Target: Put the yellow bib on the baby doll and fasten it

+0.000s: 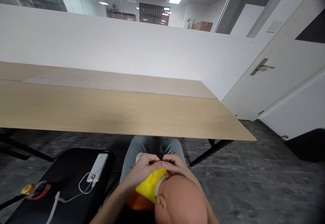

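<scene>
A large bald doll head fills the bottom middle of the view, with its ear towards the left. Below its white collar lies a yellow cloth garment, and an orange part shows under that. My left hand and my right hand meet over the top of the garment, fingers curled and touching each other. Whatever lies under the fingertips is hidden. The doll rests on my lap, in front of my jeans-clad legs. A small white object peeks out behind my left hand.
A black seat to my left holds a white power bank with a white cable and a bottle with an orange cap. A light wood table edge runs ahead, above my knees. A white door stands at right.
</scene>
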`<state>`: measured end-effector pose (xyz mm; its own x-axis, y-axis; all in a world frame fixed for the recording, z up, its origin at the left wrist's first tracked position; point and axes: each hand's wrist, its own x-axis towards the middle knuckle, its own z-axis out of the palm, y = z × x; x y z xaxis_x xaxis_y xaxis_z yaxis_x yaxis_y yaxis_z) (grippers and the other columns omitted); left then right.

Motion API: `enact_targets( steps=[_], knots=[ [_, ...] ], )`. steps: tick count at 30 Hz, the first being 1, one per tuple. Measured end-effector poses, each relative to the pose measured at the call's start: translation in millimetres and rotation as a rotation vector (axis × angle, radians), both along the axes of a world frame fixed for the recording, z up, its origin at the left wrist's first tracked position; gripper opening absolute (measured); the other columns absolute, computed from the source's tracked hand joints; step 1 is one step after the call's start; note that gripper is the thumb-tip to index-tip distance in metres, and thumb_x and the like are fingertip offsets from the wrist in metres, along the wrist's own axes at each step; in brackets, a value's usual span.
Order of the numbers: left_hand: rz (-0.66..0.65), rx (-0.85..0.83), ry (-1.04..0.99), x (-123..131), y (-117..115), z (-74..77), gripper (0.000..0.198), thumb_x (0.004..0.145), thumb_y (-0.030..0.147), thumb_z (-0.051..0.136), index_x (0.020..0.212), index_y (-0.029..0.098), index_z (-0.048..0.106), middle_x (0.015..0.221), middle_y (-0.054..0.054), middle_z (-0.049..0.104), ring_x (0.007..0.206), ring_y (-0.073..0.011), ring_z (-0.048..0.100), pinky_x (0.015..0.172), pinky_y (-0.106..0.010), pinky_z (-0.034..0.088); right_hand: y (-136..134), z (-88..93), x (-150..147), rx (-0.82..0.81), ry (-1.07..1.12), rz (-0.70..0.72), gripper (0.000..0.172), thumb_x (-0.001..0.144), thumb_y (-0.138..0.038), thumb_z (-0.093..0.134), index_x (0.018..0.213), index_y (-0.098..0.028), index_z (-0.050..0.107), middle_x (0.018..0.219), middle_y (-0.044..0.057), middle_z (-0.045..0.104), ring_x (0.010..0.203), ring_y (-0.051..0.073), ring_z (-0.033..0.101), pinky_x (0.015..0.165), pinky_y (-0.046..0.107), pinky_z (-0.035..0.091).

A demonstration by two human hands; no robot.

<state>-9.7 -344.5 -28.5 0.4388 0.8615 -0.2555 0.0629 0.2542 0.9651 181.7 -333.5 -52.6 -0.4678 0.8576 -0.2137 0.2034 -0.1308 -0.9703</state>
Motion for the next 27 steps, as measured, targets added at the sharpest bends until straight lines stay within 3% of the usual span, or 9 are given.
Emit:
enact_targets(
  steps=[5, 12, 19, 27],
  knots=[
    [-0.026, -0.057, -0.083, -2.5, -0.6, -5.6, 0.042, 0.078, 0.053, 0.065, 0.064, 0.014, 0.059, 0.057, 0.004, 0.044, 0.053, -0.0077, 0.033, 0.051, -0.023, 0.024, -3.1, 10.8, -1.3, -0.05, 0.087, 0.05, 0.032, 0.081, -0.047, 0.062, 0.068, -0.018, 0.056, 0.062, -0.001, 0.042, 0.062, 0.012, 0.037, 0.059, 0.026, 0.024],
    [-0.101, -0.075, -0.019, -10.7, 2.3, 1.0, 0.033, 0.069, 0.044, 0.076, 0.078, 0.012, 0.072, 0.067, 0.001, 0.057, 0.062, -0.0098, 0.045, 0.056, -0.021, 0.031, -0.6, 9.5, -2.6, -0.068, 0.054, 0.018, 0.026, 0.074, -0.042, 0.063, 0.068, -0.017, 0.06, 0.062, 0.0, 0.044, 0.065, 0.013, 0.038, 0.061, 0.027, 0.025],
    [-0.071, -0.096, -0.018, -10.7, 1.4, 0.9, 0.024, 0.069, 0.032, 0.073, 0.078, 0.01, 0.072, 0.067, 0.0, 0.059, 0.06, -0.0101, 0.047, 0.055, -0.022, 0.031, 0.1, 2.2, -1.3, -0.028, 0.08, 0.02, 0.035, 0.076, -0.05, 0.066, 0.072, -0.017, 0.055, 0.068, 0.0, 0.044, 0.068, 0.013, 0.038, 0.065, 0.027, 0.026],
    [-0.023, -0.129, -0.002, -7.2, -0.1, -3.0, 0.022, 0.067, 0.031, 0.072, 0.072, 0.01, 0.071, 0.061, 0.001, 0.058, 0.054, -0.0087, 0.044, 0.052, -0.022, 0.028, 2.3, -23.9, 1.7, -0.016, 0.299, -0.078, 0.05, 0.085, -0.056, 0.061, 0.069, -0.018, 0.034, 0.065, -0.004, 0.029, 0.058, 0.008, 0.025, 0.053, 0.024, 0.018]
  ],
)
